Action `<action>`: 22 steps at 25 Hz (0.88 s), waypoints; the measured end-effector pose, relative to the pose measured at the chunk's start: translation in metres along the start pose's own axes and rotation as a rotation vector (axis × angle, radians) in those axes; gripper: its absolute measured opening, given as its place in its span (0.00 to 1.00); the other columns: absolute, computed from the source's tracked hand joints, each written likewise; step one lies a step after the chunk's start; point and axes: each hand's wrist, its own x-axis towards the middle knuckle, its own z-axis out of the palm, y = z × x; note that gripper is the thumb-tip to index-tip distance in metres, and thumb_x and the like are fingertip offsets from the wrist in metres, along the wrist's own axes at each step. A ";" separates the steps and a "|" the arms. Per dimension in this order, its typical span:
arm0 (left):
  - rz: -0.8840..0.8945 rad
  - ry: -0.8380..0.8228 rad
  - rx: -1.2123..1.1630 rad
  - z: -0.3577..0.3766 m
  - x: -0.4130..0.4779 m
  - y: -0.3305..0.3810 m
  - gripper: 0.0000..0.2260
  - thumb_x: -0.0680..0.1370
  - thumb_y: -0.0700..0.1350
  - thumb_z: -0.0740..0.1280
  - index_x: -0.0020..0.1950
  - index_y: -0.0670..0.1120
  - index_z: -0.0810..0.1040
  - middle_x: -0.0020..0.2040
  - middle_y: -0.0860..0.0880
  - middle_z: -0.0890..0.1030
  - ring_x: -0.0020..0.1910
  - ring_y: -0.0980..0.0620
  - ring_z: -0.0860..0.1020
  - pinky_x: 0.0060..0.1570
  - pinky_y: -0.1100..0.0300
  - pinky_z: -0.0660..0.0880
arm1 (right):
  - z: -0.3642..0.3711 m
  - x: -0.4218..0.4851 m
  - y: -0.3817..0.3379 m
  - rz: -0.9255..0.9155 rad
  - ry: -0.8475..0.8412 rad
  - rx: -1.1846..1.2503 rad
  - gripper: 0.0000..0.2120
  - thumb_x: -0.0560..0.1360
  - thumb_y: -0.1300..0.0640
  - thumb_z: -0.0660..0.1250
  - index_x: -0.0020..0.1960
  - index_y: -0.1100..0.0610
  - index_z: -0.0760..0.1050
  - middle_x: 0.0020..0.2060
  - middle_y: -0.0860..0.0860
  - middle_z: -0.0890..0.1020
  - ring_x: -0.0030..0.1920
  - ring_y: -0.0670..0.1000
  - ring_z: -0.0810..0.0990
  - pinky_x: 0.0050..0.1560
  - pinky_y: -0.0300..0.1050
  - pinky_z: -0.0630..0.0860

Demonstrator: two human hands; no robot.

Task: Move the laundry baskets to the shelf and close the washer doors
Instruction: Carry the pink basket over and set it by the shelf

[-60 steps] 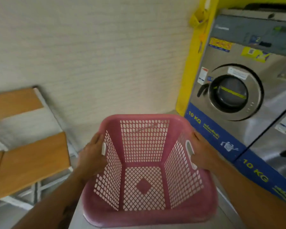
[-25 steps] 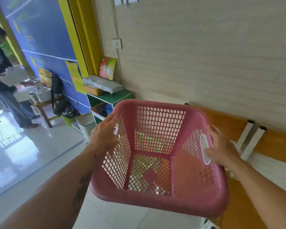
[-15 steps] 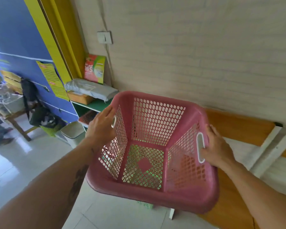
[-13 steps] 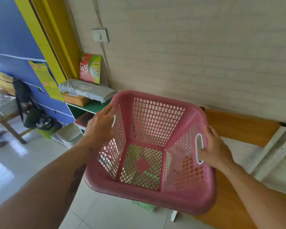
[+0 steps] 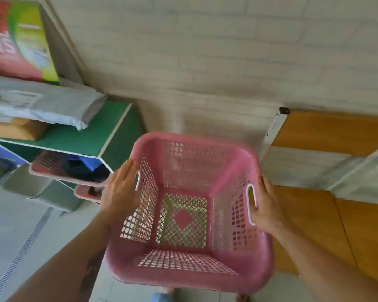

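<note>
I have walked much closer to the green shelf on the left, my left hand and right hand both gripping the pink basket, so I can put it down soon.

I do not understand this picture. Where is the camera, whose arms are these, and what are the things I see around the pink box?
The camera sits on a person's head and looks forward and down, so the two bare arms are that person's own. The left hand and the right hand grip the white side handles of an empty pink laundry basket and hold it above the floor. At the left stands a green shelf. On its top lie a grey parcel and a colourful box. Other pink baskets sit in its lower part. At the right is a wooden bench. No washer shows here.
</note>
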 end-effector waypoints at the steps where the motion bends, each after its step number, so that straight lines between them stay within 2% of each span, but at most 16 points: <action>1: 0.002 -0.031 -0.018 0.026 0.004 -0.012 0.40 0.65 0.32 0.68 0.77 0.44 0.62 0.74 0.45 0.67 0.60 0.36 0.75 0.49 0.43 0.79 | 0.023 0.006 -0.001 0.046 0.013 -0.012 0.45 0.72 0.66 0.68 0.80 0.55 0.44 0.79 0.52 0.49 0.63 0.61 0.75 0.48 0.49 0.79; 6: 0.075 -0.136 -0.095 0.145 0.015 -0.069 0.45 0.62 0.24 0.65 0.78 0.41 0.60 0.76 0.41 0.63 0.65 0.34 0.73 0.54 0.38 0.76 | 0.132 0.035 -0.003 0.244 -0.090 -0.087 0.54 0.66 0.67 0.73 0.79 0.53 0.40 0.80 0.50 0.43 0.60 0.62 0.77 0.42 0.50 0.81; 9: -0.020 -0.324 -0.166 0.199 0.011 -0.098 0.46 0.63 0.24 0.65 0.79 0.42 0.54 0.79 0.41 0.58 0.72 0.35 0.66 0.62 0.37 0.73 | 0.175 0.050 0.002 0.265 -0.158 -0.084 0.56 0.65 0.69 0.73 0.79 0.52 0.39 0.80 0.50 0.44 0.64 0.62 0.75 0.44 0.50 0.81; 12: 0.004 -0.439 -0.189 0.233 -0.005 -0.116 0.39 0.67 0.29 0.66 0.78 0.39 0.60 0.79 0.40 0.57 0.74 0.36 0.65 0.61 0.38 0.74 | 0.203 0.051 0.009 0.258 -0.282 0.000 0.58 0.63 0.70 0.73 0.79 0.51 0.41 0.79 0.54 0.51 0.71 0.61 0.67 0.60 0.57 0.78; 13: 0.015 -0.470 -0.196 0.238 -0.006 -0.118 0.39 0.68 0.31 0.67 0.78 0.40 0.60 0.80 0.42 0.56 0.74 0.37 0.65 0.61 0.39 0.74 | 0.207 0.049 0.010 0.267 -0.309 0.042 0.57 0.62 0.70 0.73 0.79 0.51 0.42 0.78 0.54 0.55 0.70 0.61 0.68 0.61 0.58 0.77; 15: -0.072 -0.584 -0.185 0.236 0.004 -0.117 0.43 0.68 0.36 0.72 0.79 0.46 0.56 0.80 0.46 0.54 0.75 0.42 0.63 0.67 0.44 0.71 | 0.204 0.045 0.011 0.281 -0.338 0.127 0.53 0.63 0.70 0.73 0.79 0.51 0.48 0.72 0.54 0.65 0.66 0.59 0.73 0.58 0.56 0.79; 17: -0.165 -0.702 -0.153 0.224 0.021 -0.109 0.38 0.67 0.36 0.71 0.76 0.43 0.61 0.75 0.42 0.64 0.71 0.41 0.69 0.66 0.48 0.72 | 0.191 0.042 0.009 0.290 -0.348 0.190 0.46 0.65 0.69 0.72 0.77 0.48 0.55 0.66 0.52 0.71 0.61 0.55 0.77 0.55 0.53 0.80; 19: -0.194 -0.710 -0.139 0.202 0.033 -0.094 0.26 0.65 0.33 0.64 0.64 0.40 0.72 0.60 0.41 0.76 0.57 0.40 0.78 0.54 0.50 0.79 | 0.173 0.035 0.005 0.301 -0.321 0.205 0.36 0.68 0.65 0.71 0.72 0.48 0.64 0.64 0.51 0.74 0.57 0.50 0.77 0.54 0.47 0.78; 20: -0.212 -0.678 -0.154 0.187 0.036 -0.083 0.23 0.65 0.33 0.61 0.60 0.42 0.75 0.56 0.43 0.79 0.51 0.42 0.80 0.50 0.51 0.80 | 0.160 0.028 0.001 0.318 -0.294 0.210 0.33 0.70 0.62 0.72 0.71 0.49 0.65 0.66 0.51 0.73 0.58 0.48 0.76 0.55 0.45 0.76; 22: -0.237 -0.622 -0.213 0.159 0.039 -0.056 0.23 0.68 0.36 0.60 0.60 0.48 0.78 0.58 0.45 0.80 0.49 0.44 0.81 0.49 0.49 0.81 | 0.136 0.014 -0.003 0.362 -0.266 0.232 0.35 0.72 0.54 0.72 0.75 0.54 0.61 0.74 0.51 0.66 0.67 0.51 0.71 0.65 0.50 0.72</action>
